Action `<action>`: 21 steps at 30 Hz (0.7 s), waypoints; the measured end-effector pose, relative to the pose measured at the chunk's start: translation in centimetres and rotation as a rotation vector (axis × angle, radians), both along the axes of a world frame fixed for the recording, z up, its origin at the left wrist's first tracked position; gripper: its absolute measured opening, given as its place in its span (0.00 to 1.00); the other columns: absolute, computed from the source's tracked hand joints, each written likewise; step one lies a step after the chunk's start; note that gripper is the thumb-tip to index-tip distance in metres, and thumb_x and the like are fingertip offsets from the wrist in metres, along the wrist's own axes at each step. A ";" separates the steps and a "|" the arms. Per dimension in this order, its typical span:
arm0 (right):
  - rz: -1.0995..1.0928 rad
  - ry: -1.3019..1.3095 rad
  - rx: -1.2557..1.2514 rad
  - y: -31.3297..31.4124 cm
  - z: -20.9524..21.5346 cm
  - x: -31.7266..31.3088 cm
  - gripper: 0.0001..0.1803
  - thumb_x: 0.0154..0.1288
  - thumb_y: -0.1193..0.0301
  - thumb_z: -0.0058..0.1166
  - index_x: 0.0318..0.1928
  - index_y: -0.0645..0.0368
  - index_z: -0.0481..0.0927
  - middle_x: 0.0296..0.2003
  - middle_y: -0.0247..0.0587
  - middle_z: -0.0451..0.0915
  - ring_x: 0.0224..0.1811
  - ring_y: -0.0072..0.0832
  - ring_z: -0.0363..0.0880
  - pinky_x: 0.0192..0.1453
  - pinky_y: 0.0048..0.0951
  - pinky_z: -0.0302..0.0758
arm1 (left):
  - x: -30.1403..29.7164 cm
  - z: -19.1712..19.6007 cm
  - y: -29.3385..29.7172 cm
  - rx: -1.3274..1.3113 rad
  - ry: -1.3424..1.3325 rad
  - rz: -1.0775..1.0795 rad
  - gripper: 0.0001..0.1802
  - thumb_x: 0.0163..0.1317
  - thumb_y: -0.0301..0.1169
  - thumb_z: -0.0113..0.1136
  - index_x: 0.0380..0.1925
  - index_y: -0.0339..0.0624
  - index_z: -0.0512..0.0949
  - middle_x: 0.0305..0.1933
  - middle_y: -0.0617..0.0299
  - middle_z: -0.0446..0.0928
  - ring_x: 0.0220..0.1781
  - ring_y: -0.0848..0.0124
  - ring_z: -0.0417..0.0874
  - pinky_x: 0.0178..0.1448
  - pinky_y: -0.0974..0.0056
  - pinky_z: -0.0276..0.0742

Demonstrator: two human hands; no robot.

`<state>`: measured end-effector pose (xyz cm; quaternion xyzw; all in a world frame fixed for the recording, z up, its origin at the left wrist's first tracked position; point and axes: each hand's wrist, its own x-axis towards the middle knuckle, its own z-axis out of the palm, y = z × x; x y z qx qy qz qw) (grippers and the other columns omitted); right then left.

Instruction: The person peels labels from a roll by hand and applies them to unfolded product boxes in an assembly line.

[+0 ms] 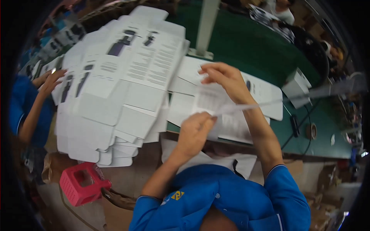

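Note:
My left hand (196, 133) is closed, its thumb and fingers pinching one end of a long translucent strip (269, 102). From there the strip runs right across my right forearm and off toward the picture's right edge, blurred there. Above it, my right hand (225, 79) is raised with half-curled fingers apart and nothing visible between them. Under both hands lie flat white printed card blanks (235, 125), partly hidden by my hands and arms. A large fanned pile of similar printed blanks (127, 88) spreads to the left.
A co-worker's hand (50, 82) rests at the pile's left edge. A metal post (206, 29) stands behind the blanks. On the green table (266, 50), a white box (296, 86), a black cable and a tape roll (311, 131) sit right. A pink plastic stool (79, 184) is low left.

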<state>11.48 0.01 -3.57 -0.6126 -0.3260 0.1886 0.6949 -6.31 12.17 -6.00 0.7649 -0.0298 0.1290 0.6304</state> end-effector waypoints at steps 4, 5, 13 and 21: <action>-0.100 0.177 0.000 -8.3 -2.7 -7.5 0.19 0.70 0.74 0.52 0.59 0.65 0.79 0.54 0.45 0.82 0.52 0.27 0.80 0.57 0.27 0.76 | 2.2 -1.1 -2.2 -0.123 0.069 -0.087 0.14 0.70 0.33 0.57 0.29 0.32 0.75 0.24 0.52 0.71 0.28 0.63 0.73 0.35 0.61 0.67; -0.134 0.125 0.090 -9.4 -3.2 -9.1 0.18 0.69 0.75 0.55 0.58 0.65 0.79 0.53 0.43 0.82 0.51 0.25 0.79 0.56 0.26 0.75 | 2.6 -1.5 -3.4 -0.121 0.115 -0.119 0.16 0.71 0.33 0.57 0.27 0.31 0.74 0.23 0.53 0.70 0.27 0.65 0.72 0.34 0.61 0.66; -0.634 0.152 0.068 -15.0 -5.2 -13.8 0.09 0.67 0.72 0.65 0.42 0.66 0.85 0.33 0.33 0.85 0.36 0.15 0.79 0.42 0.18 0.74 | 3.7 2.1 -10.7 -0.029 -0.150 0.019 0.07 0.59 0.27 0.68 0.36 0.37 0.84 0.34 0.57 0.84 0.36 0.65 0.84 0.47 0.64 0.79; -1.082 -0.541 -0.087 -14.8 -3.3 -14.4 0.12 0.56 0.78 0.70 0.41 0.62 0.85 0.36 0.37 0.81 0.30 0.25 0.76 0.35 0.24 0.73 | 5.2 3.2 -12.2 -0.208 0.111 -0.140 0.09 0.65 0.30 0.65 0.37 0.33 0.84 0.29 0.61 0.85 0.31 0.83 0.79 0.29 0.75 0.69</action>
